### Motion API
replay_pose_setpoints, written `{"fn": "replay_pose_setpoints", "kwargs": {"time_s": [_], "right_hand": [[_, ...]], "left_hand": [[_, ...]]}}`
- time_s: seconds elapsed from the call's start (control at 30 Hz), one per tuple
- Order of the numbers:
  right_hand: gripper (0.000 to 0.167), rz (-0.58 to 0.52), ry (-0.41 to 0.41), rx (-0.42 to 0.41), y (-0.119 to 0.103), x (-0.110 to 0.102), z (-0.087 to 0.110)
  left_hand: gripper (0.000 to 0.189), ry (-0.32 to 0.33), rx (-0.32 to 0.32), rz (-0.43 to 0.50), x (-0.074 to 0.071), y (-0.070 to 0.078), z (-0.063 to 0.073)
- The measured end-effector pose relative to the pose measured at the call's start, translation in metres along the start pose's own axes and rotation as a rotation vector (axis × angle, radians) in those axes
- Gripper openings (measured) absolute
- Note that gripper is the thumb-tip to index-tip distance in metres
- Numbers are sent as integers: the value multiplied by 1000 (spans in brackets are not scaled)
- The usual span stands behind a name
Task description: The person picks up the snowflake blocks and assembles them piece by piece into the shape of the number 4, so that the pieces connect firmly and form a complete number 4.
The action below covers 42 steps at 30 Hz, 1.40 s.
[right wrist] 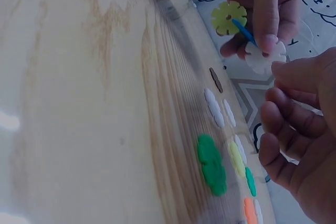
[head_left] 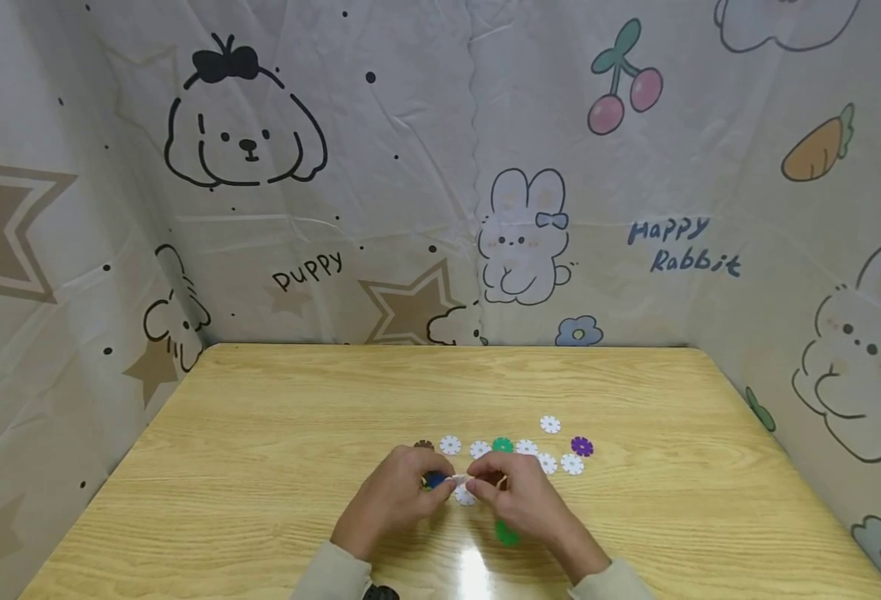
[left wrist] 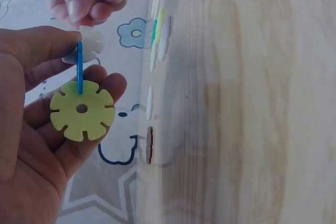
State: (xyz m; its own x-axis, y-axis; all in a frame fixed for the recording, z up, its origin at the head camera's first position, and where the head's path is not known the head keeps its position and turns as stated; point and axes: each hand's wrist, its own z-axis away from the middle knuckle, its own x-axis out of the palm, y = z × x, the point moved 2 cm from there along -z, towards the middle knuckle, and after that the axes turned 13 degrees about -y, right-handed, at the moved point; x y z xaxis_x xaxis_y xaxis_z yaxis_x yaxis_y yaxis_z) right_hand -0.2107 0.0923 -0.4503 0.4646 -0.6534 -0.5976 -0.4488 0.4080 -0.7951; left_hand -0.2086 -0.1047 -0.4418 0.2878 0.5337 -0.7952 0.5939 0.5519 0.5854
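Note:
My left hand (head_left: pixel 395 493) holds a small chain of notched plastic building discs, thumb at the joint. In it, a yellow disc (left wrist: pixel 82 111) faces the left wrist camera, a blue disc (left wrist: pixel 80 69) stands edge-on in its slot, and a white disc (left wrist: pixel 90 44) sits at the blue disc's other end. My right hand (head_left: pixel 518 492) pinches the rim of that white disc between thumb and forefinger, its other fingers loosely bent. Both hands meet above the table, over another white disc (head_left: pixel 466 496). Below the right hand lies a green disc (head_left: pixel 507 533), partly covered by it.
Beyond the hands, loose discs lie on the wooden table (head_left: pixel 297 400): a brown disc (head_left: pixel 424 445) at the left, several white ones, a green disc (head_left: pixel 503 445) and a purple disc (head_left: pixel 582 447) at the right. A printed cloth (head_left: pixel 410 208) hangs around the table.

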Motion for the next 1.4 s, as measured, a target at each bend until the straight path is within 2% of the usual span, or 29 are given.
{"fn": "replay_pose_setpoints", "kwargs": {"time_s": [0.3,0.5,0.87,1.13,1.4], "right_hand": [[20,24,-21,119,0,-1,-2],[25,51,-25,163,-1,1,-4],[18,173,-57,182,2,5,-11],[19,233,-48,271,4,10,-16],[18,253,-58,313,4,11,-20]], "left_hand": [[5,26,-43,-32,-4,-4,5],[4,29,-68,-47,-5,-5,7],[7,15,-119,-73,-8,-8,10],[9,28,-133,-108,-7,-11,13],[8,41,-156,-126,-10,-11,16]]}}
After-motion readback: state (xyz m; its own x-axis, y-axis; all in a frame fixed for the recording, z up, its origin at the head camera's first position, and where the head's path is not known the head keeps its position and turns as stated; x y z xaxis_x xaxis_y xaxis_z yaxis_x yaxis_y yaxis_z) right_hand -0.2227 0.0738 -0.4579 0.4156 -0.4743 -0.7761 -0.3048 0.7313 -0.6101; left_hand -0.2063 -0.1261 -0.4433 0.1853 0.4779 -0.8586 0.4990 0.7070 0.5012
